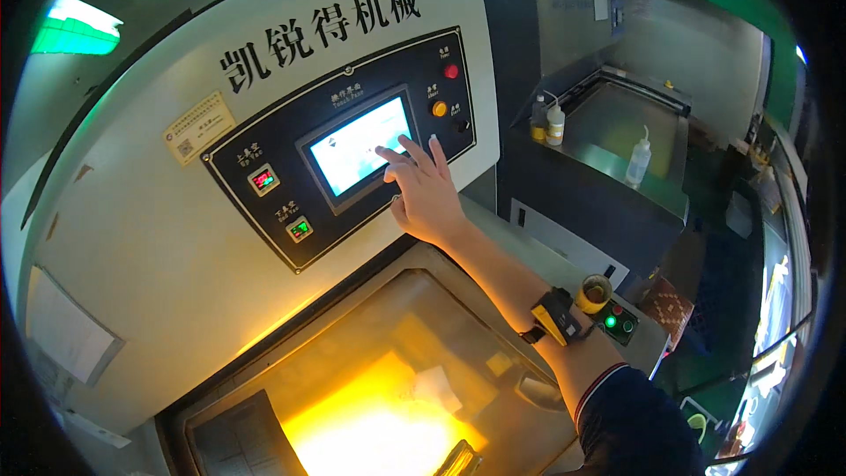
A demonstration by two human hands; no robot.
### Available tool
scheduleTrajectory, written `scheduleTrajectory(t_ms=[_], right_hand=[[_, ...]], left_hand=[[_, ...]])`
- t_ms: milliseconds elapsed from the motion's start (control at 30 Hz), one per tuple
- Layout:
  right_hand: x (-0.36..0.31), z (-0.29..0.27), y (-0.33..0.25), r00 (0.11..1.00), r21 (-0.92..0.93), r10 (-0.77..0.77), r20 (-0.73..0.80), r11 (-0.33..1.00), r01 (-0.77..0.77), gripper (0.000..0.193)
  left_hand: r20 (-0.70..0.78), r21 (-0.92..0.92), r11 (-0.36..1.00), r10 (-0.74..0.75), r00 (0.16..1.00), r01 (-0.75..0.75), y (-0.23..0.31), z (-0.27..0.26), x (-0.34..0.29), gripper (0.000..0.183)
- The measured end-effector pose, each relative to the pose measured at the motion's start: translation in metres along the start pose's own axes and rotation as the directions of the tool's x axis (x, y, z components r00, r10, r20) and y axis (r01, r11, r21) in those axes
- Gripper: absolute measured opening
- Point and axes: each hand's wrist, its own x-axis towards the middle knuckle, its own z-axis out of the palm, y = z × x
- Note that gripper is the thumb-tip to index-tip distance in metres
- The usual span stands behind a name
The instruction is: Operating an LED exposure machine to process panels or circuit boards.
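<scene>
My right hand (pixel 425 189) is raised to a lit touch screen (pixel 361 145) on the machine's front panel. Its fingers are spread and hold nothing. The index fingertip lies on or just before the right part of the screen; whether it presses is hard to tell. A black and yellow device (pixel 557 316) is strapped round my right wrist. Around the screen is a black control panel (pixel 286 159) with two small lit displays (pixel 263 179) at its left, and a red button (pixel 451 71) and an orange button (pixel 439 108) at its right. My left hand is out of view.
Below the panel lies a brightly yellow-lit work bed (pixel 414 291) with a dark flat plate (pixel 242 436). By my forearm stand a round cup (pixel 593 293) and a small button box (pixel 617 323). Bottles (pixel 639 159) stand on another machine at the right.
</scene>
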Motion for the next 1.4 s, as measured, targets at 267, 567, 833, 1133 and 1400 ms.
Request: scheduleTrajectory(t_ms=[267,567,833,1133,1400], right_hand=[[-0.002,0.011,0.018,0.997,-0.007,0.013,-0.082,1.0,-0.013,0.04],[0.004,0.008,0.019,0.999,0.065,-0.003,-0.053,0.998,0.007,0.037],[-0.031,0.012,0.035,0.985,0.006,0.108,-0.132,0.994,-0.108,0.037],[-0.026,0.014,0.029,0.984,0.015,0.142,-0.105,0.99,-0.142,0.039],[-0.012,0.014,-0.007,0.997,0.059,-0.011,-0.083,0.998,0.016,0.038]], left_hand=[[0.044,-0.035,0.999,-0.007,0.999,0.009,0.028,-0.003,0.008,0.06],[0.067,-0.044,0.999,-0.004,0.998,0.007,0.036,0.0,0.01,0.063],[0.079,-0.057,0.998,0.01,0.997,-0.006,0.032,0.003,0.012,0.066],[0.09,-0.065,0.998,0.011,0.996,-0.005,0.031,0.008,0.01,0.07],[0.09,-0.085,0.996,0.004,0.996,0.004,0.028,0.015,0.002,0.074]])
